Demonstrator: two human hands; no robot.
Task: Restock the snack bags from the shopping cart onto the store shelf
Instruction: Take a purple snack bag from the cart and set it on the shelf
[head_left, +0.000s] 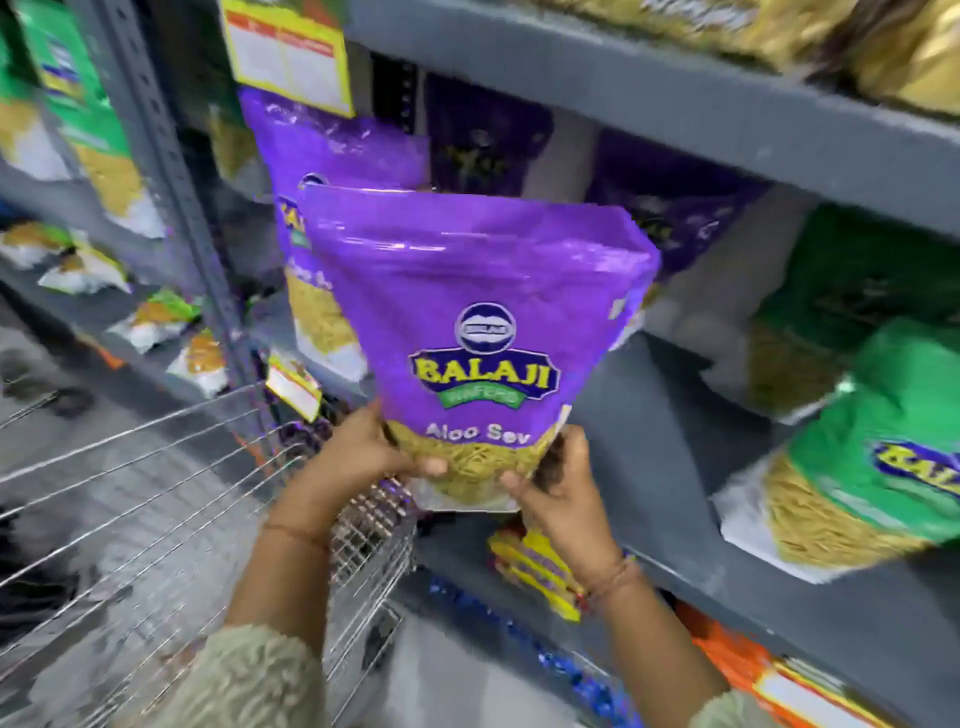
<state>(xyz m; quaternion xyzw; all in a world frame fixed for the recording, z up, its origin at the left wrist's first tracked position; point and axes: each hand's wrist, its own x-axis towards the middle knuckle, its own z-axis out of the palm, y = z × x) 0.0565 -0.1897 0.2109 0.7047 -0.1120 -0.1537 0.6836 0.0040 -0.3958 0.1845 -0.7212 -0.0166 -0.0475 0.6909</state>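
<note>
In hand: your left hand (358, 457) and right hand (558, 493) clasp the purple Aloo Sev bag (478, 332) by its bottom.
Done: another purple bag (311, 171) stands on the shelf (649, 415) at 11 o'clock.
Left: shelve yours; the cart (156, 493) contents are unclear.

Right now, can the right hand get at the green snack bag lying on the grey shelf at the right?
Probably not yet: the right hand and left hand both grip the purple Aloo Sev bag. The way to the green snack bag looks open.

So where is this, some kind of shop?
Most likely a grocery store aisle. Grey metal shelves hold rows of packaged snacks, a wire shopping cart stands alongside, and both hands hold a purple Balaji Aloo Sev bag up towards the shelf.
</note>
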